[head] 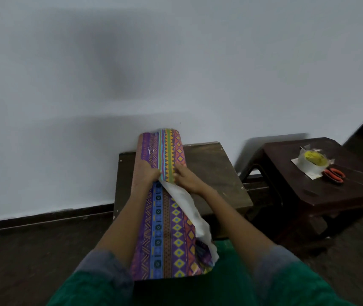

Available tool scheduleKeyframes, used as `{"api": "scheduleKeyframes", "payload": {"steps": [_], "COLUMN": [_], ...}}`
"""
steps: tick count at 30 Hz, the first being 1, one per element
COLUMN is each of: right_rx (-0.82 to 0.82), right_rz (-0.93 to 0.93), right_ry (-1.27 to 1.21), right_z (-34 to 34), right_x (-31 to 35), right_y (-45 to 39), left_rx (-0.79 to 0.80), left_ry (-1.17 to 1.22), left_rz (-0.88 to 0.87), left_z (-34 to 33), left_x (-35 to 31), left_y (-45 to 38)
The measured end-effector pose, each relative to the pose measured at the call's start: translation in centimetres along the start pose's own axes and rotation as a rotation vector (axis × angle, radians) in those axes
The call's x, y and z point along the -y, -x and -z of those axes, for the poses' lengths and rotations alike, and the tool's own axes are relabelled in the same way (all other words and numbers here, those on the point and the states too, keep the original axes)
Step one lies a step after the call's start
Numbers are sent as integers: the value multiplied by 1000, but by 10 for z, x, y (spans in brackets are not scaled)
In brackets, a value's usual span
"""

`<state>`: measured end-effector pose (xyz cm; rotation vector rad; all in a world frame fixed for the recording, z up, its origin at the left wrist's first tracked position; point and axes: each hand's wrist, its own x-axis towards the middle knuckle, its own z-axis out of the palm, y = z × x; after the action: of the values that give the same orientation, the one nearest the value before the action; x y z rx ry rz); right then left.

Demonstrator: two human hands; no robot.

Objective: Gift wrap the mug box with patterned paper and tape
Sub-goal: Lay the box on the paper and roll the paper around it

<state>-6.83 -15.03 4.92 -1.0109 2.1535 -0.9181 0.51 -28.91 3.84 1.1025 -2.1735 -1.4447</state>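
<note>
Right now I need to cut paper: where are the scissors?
In the head view, far right: the orange-handled scissors lie on the dark side table, just right of the tape roll.

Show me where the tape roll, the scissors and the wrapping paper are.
tape roll (pixel 313 161), head view, on its yellow core.
scissors (pixel 333 174), head view, on the orange handles.
wrapping paper (pixel 167 230), head view, on the patterned face.
</note>
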Motion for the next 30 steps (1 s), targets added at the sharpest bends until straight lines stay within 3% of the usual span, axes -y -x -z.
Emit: {"api": "scheduleKeyframes", "payload": {"steps": [3,6,8,10,13,16,18,21,23,27,30], "right_rx": [-230,-174,-65,-11,-188,-561,-680,-705,-720,-737,-672], "right_rz": [79,157,180,267,397,360,336,256,273,454,553], "right_ry": [-247,-321,-196,163,640,611,579,305,254,592,661], "right_z": [19,28,21,4,-24,-34,-36,-31,-25,-31,-35], "right_x": [-5,-12,-9,-9,-13,-13,-14,-22,-31,-50,-49], "right_y": [51,108,139,157,166,168,169,180,187,199,203], "left_rx": [-49,-62,-53,-27,-4,-31,-42,-56,-78,-90,-95], "left_ry": [138,175,184,217,280,265,250,223,217,167,169], "left_rz": [59,121,162,217,266,268,264,240,214,165,146], "left_z": [3,2,3,7,14,20,20,16,11,4,5], "left_x": [-15,-22,-23,-27,-25,-13,-8,-13,-14,-12,-10], "left_y": [22,24,18,18,16,7,3,10,13,12,10]}}
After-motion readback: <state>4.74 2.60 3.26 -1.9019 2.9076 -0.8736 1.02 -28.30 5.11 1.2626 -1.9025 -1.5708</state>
